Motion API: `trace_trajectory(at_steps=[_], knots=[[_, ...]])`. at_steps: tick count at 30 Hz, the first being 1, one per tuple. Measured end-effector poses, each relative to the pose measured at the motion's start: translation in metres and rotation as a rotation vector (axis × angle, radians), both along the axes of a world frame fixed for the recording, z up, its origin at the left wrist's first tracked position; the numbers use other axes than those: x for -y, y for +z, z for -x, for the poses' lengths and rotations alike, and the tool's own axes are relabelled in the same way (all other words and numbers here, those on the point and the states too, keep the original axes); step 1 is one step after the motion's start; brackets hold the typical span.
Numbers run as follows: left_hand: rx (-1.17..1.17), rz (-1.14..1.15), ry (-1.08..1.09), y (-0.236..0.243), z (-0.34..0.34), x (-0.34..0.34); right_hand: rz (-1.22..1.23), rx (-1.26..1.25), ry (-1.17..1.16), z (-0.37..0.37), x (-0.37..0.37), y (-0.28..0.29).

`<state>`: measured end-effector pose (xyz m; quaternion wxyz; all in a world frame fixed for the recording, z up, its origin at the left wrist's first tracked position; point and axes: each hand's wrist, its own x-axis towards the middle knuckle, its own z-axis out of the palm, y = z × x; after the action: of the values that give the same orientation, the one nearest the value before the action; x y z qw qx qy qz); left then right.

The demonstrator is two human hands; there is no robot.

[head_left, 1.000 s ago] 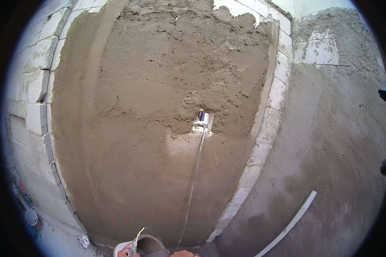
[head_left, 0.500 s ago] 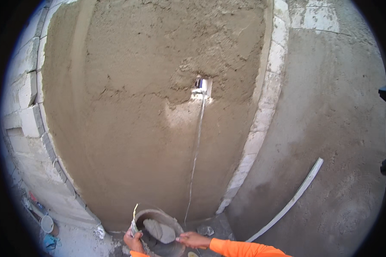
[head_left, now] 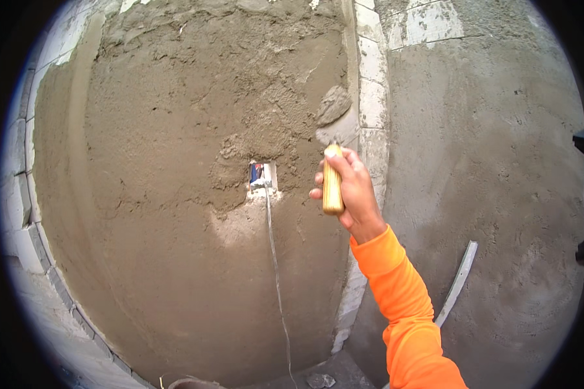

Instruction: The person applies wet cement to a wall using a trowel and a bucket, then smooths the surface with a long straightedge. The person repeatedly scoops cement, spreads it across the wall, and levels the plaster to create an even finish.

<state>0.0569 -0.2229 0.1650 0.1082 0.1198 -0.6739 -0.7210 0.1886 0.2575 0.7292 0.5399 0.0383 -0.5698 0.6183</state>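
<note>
My right hand (head_left: 357, 191), at the end of an orange sleeve, is closed around the yellow wooden handle of a trowel (head_left: 332, 185). The trowel's blade points up, in front of the wall's right part. A lump of wet grey mortar (head_left: 334, 105) sits at the blade's far end; whether it touches the wall I cannot tell. Behind it spreads the mortar-coated wall (head_left: 175, 129), rough above and smoother below. Left of the hand and a little lower, a square opening (head_left: 262, 176) holds wires. My left hand is out of view.
From the opening a thin cable (head_left: 276, 266) hangs to the floor. A strip of pale bare blocks (head_left: 372, 97) borders the coated area on the right. Against the grey side wall leans a long pale strip (head_left: 457, 282). The bucket's rim (head_left: 194, 383) shows at the lower edge.
My right hand has risen from the bucket to the upper wall with the mortar-loaded trowel. The view has tilted upward, and my left hand has dropped out of it.
</note>
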Motion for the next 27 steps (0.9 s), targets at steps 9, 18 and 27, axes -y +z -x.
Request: trace_trajectory(at_steps=[9, 18, 27], knots=[[0.039, 0.014, 0.211, -0.010, -0.021, 0.015, -0.094, -0.566, -1.553, 0.079, -0.149, 0.264], [0.042, 0.007, 0.255, 0.003, -0.023, 0.002, -0.840, 0.407, -0.961, 0.146, -0.114, 0.224], [0.039, 0.011, 0.265, 0.001, -0.024, -0.019, -0.717, 0.444, -1.045, 0.070, -0.171, 0.229]])
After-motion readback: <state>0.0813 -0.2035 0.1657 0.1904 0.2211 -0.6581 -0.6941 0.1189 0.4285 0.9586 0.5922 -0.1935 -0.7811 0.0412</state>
